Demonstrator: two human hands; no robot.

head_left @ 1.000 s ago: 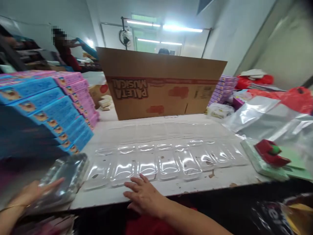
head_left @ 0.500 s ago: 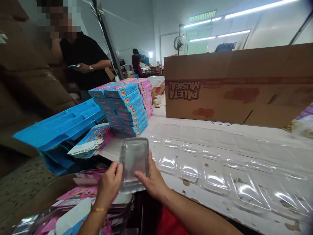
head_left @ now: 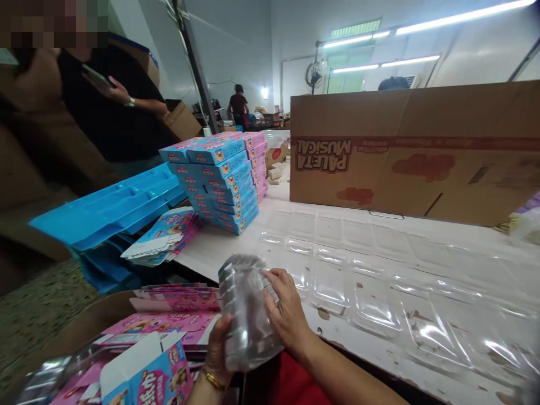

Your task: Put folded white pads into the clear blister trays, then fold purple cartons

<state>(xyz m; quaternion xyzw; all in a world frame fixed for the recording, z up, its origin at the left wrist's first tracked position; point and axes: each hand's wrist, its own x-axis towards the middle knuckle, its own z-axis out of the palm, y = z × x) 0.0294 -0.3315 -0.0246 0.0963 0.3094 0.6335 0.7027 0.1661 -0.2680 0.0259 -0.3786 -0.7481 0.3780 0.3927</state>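
A nested stack of clear plastic trays (head_left: pixel 242 306) is held in front of me, tilted, its ribbed side turned to the left. My left hand (head_left: pixel 220 344) grips the stack low on its left side, with a gold bracelet at the wrist. On the other side, my right hand (head_left: pixel 287 306) is closed on the stack's right edge, its fingers bent over the rim. To the right, rows of single clear trays (head_left: pixel 373 304) lie on the white table (head_left: pixel 219 250).
Blue and pink boxes (head_left: pixel 219 180) are stacked at the table's left, beside flat cartons (head_left: pixel 164 236) and blue trays (head_left: pixel 113 205). An open carton (head_left: pixel 84 320) holds more flat cartons. A large cardboard box (head_left: pixel 413 152) stands behind the trays. A person holding a phone (head_left: pixel 97 76) stands at left.
The tray stack has moved down and right and turned, now showing its ribbed side. My right hand has shifted from its face to the right edge. The person at left has moved leftward.
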